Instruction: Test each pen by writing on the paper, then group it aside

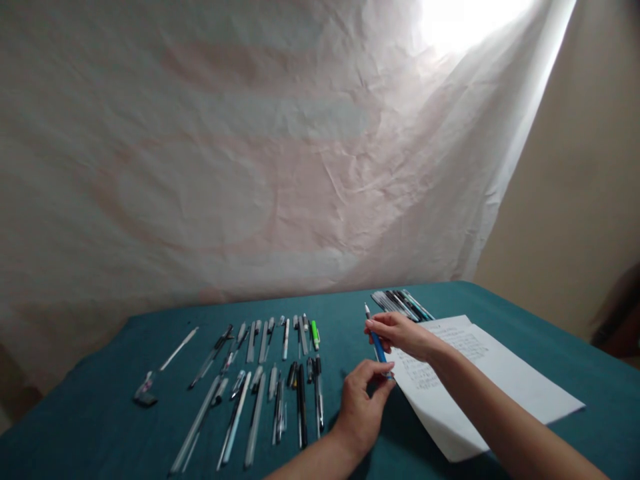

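Observation:
Between my two hands a blue pen [377,345] is held at a slant above the table, its pale tip pointing up and away. My right hand [400,333] pinches its upper part between thumb and fingers. The fingertips and thumb of my left hand [364,403] close on its lower end. Under my right forearm lie white paper sheets [520,380] with handwriting on the top one. Just beyond my right hand is a bunch of pens [403,303] lying side by side.
Two rows of taken-apart pens, with a black pen [301,407] and a green highlighter [315,335] among them, spread left of my hands. Farther left lie a thin white stick [179,349] and a small crumpled item [145,393]. A pale cloth [225,167] hangs behind the green-covered table [100,413].

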`<state>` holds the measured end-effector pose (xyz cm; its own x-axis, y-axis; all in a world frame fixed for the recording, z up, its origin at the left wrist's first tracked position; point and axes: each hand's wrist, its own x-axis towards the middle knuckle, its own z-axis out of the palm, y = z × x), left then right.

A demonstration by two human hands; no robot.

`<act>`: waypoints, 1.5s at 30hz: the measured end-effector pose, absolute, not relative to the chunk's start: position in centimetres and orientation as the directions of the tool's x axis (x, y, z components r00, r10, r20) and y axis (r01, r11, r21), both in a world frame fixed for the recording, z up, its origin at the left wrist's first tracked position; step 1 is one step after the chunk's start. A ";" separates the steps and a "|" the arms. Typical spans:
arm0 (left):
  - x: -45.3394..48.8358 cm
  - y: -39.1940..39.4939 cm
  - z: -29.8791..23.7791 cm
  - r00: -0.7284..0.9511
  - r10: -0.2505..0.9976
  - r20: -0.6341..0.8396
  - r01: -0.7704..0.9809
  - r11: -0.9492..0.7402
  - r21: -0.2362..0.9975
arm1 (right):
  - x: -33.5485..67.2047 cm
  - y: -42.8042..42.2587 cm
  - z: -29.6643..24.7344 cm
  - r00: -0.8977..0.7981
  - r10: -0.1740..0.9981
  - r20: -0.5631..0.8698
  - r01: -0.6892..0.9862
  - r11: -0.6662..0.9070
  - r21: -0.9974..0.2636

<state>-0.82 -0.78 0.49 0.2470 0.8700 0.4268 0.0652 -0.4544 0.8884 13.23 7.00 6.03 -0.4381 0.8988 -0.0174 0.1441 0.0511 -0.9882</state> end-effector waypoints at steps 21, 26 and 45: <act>-0.9 -1.9 1.9 0.789 0.512 0.339 0.275 -0.788 0.551 | 21.3 3.2 4.5 -0.136 0.845 0.517 0.676 0.460 -0.575; -0.7 -1.9 2.1 0.809 0.551 0.207 0.409 -0.779 0.475 | 24.3 1.8 1.8 -0.020 0.969 0.245 0.494 0.223 -0.841; -0.5 -1.6 1.9 0.810 0.561 0.173 0.441 -0.776 0.451 | 25.4 0.0 -1.4 0.104 0.958 0.266 0.576 0.160 -0.802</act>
